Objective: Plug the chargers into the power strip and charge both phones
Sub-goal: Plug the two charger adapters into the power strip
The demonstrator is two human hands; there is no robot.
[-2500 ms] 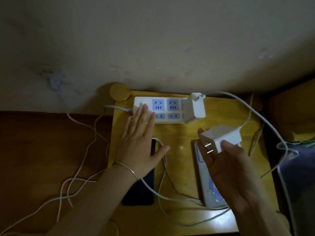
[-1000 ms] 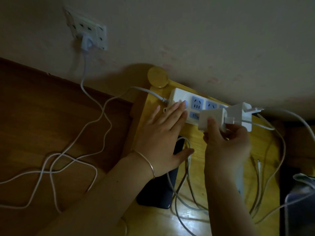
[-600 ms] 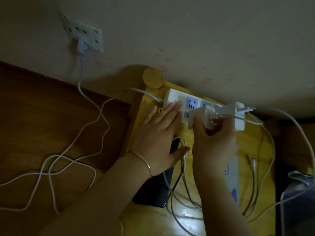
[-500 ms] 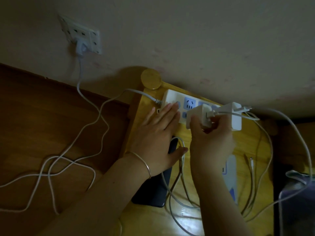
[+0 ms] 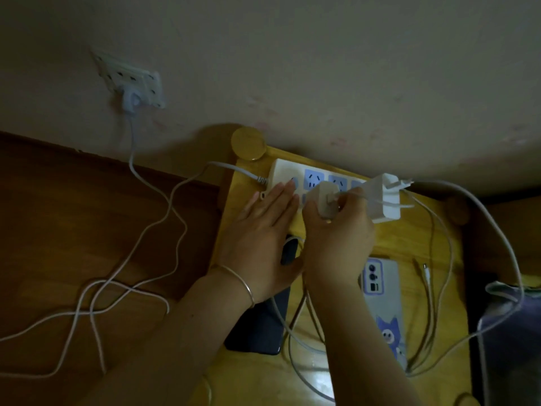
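A white power strip (image 5: 285,172) with blue sockets lies along the wall on a yellow wooden table (image 5: 389,243). My left hand (image 5: 263,238) presses flat on the strip's left end. My right hand (image 5: 336,238) grips a small white charger (image 5: 325,200) held against the strip's sockets; whether its prongs are in is hidden. A larger white charger (image 5: 383,200) sits in the strip to the right. A dark phone (image 5: 260,326) lies under my left wrist. A grey phone (image 5: 383,306) with a cartoon case lies to the right.
The strip's cord (image 5: 152,206) runs across the brown wooden floor up to a wall socket (image 5: 131,83). Loose white cables (image 5: 433,288) trail over the table's right side. A dark bag (image 5: 509,332) sits at the right edge. A round post (image 5: 248,143) marks the table's corner.
My right hand has carried the small charger from above the grey phone up and left to the strip's sockets. My left hand stays on the strip's left end.
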